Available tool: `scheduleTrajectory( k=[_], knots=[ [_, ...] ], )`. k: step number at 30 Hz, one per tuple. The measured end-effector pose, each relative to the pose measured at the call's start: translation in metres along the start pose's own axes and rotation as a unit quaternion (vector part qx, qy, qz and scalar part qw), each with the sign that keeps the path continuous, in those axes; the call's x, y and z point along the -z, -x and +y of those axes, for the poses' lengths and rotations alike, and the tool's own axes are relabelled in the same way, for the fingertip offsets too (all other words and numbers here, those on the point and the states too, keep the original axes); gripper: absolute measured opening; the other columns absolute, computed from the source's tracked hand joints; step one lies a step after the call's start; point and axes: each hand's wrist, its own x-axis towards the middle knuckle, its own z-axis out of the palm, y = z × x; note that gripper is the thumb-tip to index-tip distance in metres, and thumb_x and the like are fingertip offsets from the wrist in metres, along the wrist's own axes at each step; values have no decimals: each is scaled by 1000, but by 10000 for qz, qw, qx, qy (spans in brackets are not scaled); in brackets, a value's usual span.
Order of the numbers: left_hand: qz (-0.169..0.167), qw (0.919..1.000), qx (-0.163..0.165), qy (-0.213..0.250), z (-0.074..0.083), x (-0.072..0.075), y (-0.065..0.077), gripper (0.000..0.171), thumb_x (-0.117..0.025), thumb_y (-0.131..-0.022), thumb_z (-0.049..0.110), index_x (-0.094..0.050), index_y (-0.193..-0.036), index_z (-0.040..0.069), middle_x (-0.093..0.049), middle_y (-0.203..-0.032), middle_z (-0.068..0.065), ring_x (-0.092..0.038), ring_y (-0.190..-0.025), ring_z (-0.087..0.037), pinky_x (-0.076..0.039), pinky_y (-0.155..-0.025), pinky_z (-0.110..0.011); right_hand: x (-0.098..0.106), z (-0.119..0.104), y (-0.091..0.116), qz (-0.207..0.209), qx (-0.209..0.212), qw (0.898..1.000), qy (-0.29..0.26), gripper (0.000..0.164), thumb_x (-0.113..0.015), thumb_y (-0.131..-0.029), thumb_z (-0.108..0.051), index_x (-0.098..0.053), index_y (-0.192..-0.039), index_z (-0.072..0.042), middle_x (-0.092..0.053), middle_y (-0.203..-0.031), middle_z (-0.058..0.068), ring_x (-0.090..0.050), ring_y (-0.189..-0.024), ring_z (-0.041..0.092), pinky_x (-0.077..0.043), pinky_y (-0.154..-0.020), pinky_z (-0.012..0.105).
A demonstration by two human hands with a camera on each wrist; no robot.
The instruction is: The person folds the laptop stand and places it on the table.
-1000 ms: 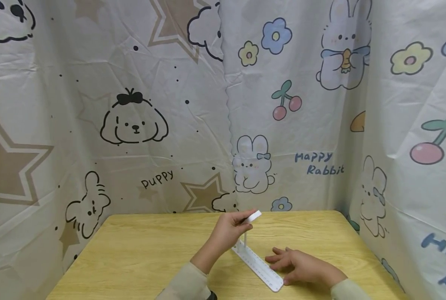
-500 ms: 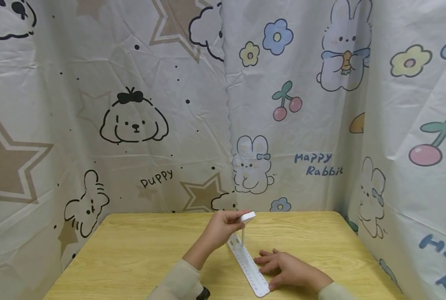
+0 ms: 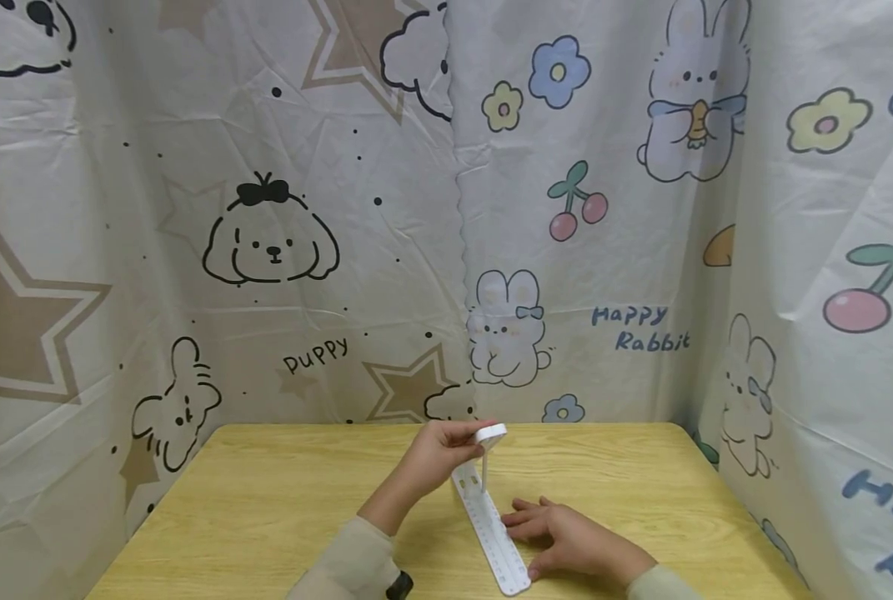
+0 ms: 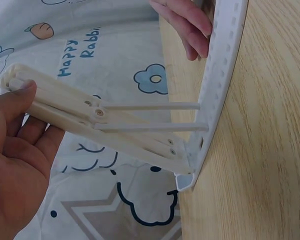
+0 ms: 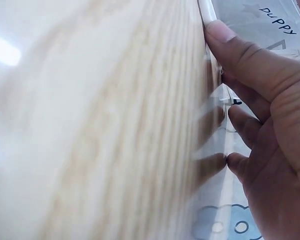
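A white folding plastic stand (image 3: 491,533) has its long, hole-lined base strip lying slantwise on the table. Its upper arm (image 4: 65,102) is hinged at the far end and raised at an angle, with two thin struts (image 4: 150,127) between arm and base. My left hand (image 3: 437,454) pinches the arm's free end, thumb on top and fingers beneath. Beside the base's near right edge rests my right hand (image 3: 569,537), its fingers loosely bent and touching the table. The right thumb (image 5: 222,32) touches the white edge of the base.
The stand is on a pale wood-grain table (image 3: 281,500). Behind and at both sides hangs a curtain (image 3: 386,250) printed with puppies, rabbits, flowers and stars, meeting the table's back edge. A dark band (image 3: 399,585) shows by the left sleeve.
The base's near end has swung left, so the strip points more straight toward me. Both hands have shifted left with the stand, the left still pinching the arm.
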Motion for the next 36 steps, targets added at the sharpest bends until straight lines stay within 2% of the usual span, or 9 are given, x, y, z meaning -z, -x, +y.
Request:
scheduleTrajectory(
  k=[8, 13, 20, 28, 36],
  knots=[
    [-190, 9997, -73, -114, -2, 9, -2, 40, -70, -95, 5, -72, -130, 25, -69, -134, 1, -65, -122, -19, -57, -97, -31, -8, -1, -2, 80, -102, 9999, -66, 65, -81, -79, -43, -67, -137, -17, -56, -151, -1, -34, -149, 41, -9, -115, 77],
    [-252, 9996, -132, -93, -6, 15, -3, 39, -68, -96, 1, -72, -130, 19, -69, -133, -6, -67, -119, -22, -57, -98, -36, -15, -13, -8, 151, -289, 9995, -4, 67, -81, -80, -45, -66, -137, -15, -54, -152, 1, -33, -150, 39, -7, -116, 77],
    [-339, 9988, -238, 256, -9, 18, -3, 39, -67, -95, -3, -71, -130, 13, -67, -136, -9, -65, -123, -24, -56, -100, -35, -22, -36, -13, 362, -544, 9973, 337, 63, -85, -76, -37, -70, -131, -11, -58, -148, 7, -38, -147, 42, -11, -115, 79],
    [-474, 9979, -333, 299, -14, 22, -4, 37, -67, -96, 0, -71, -131, 10, -70, -131, -10, -67, -119, -21, -57, -96, -29, -32, -47, -16, 509, -800, 9934, 638, 62, -89, -74, -28, -70, -131, -11, -58, -149, 9, -41, -145, 43, -23, -111, 80],
    [-396, 9974, -409, 447, -17, 26, -4, 36, -66, -95, -4, -71, -129, 6, -71, -129, -13, -68, -116, -22, -57, -95, -29, -39, -55, -22, 602, -914, 9920, 636, 61, -88, -75, -33, -71, -129, -9, -58, -148, 11, -41, -145, 44, -21, -111, 80]
  ],
)
